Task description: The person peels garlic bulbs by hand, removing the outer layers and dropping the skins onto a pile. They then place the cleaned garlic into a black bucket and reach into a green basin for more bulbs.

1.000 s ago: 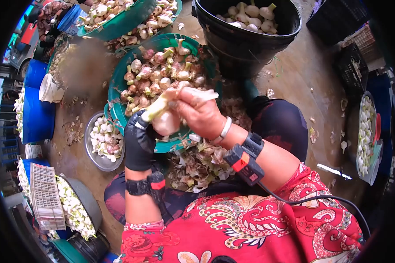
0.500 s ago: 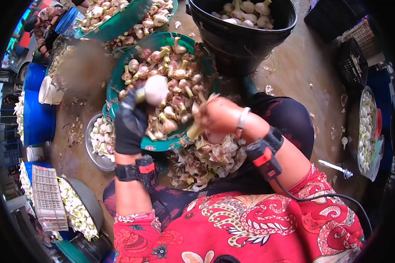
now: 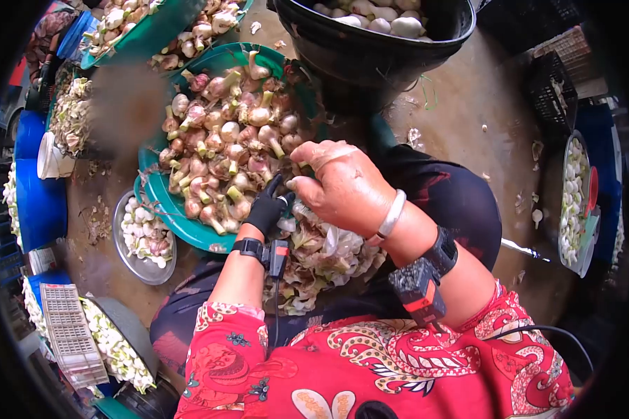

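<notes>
My left hand (image 3: 267, 211), in a black glove, is at the near right rim of a green basin (image 3: 162, 199) full of garlic bulbs (image 3: 230, 131). Its index finger points forward, apart from the thumb, and a pale bulb (image 3: 286, 224) shows just below it. My bare right hand (image 3: 348, 187) hovers to the right of the basin. Thumb and index finger are apart there with nothing visible between them; the other fingers are partly hidden. Loose papery husks (image 3: 328, 255) lie in a heap below both hands.
A black bucket (image 3: 370, 52) holding bulbs stands beyond my right hand. Left of the basin is a metal bowl (image 3: 143, 234) of white garlic. Blue tubs (image 3: 42, 202) line the left side; a tray (image 3: 573, 202) of garlic is far right. Part of another person (image 3: 47, 42) shows top left.
The large white bulb has left my left hand's raised grip. That hand has moved down and right, toward my right hand, whose thumb and index finger have parted. The view has shifted slightly.
</notes>
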The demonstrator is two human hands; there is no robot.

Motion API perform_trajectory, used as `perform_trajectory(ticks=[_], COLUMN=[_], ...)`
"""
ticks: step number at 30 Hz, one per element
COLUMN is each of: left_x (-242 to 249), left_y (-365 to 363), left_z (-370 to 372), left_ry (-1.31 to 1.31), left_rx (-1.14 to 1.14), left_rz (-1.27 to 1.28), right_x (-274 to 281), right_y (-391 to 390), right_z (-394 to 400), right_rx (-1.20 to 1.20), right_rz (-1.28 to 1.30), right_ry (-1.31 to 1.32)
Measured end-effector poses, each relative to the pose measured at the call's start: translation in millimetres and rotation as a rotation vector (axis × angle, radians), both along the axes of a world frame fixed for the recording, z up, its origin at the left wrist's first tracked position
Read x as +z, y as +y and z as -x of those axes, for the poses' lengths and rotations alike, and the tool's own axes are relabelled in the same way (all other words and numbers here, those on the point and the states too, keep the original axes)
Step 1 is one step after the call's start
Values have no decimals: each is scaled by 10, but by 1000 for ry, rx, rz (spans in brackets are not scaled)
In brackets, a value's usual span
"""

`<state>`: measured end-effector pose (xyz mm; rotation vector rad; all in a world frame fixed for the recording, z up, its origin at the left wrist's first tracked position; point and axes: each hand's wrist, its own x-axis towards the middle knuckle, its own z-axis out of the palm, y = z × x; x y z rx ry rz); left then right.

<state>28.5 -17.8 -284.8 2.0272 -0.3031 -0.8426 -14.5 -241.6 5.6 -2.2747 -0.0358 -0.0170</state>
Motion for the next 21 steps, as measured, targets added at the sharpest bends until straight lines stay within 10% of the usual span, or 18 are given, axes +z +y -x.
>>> perform_trajectory(ticks=[6, 8, 10, 14, 21], left_x=[451, 796, 1366, 2449, 2655], left_y=[-104, -97, -306, -327, -141], left_z=[-32, -2, -3, 136, 156], left_ry=[330, -284, -2, -327, -789], left_rx=[212, 12, 329, 77, 242], left_rz=[-43, 141, 632, 341, 287], right_x=[-112, -147, -238, -451, -329], right_y=[-23, 7, 116, 402, 599], right_z=[-63, -58, -53, -48, -75], right_rx=[-71, -34, 11, -79, -277], right_rz=[22, -45, -59, -249, -538], right_ry=[-67, 68, 200, 60, -24])
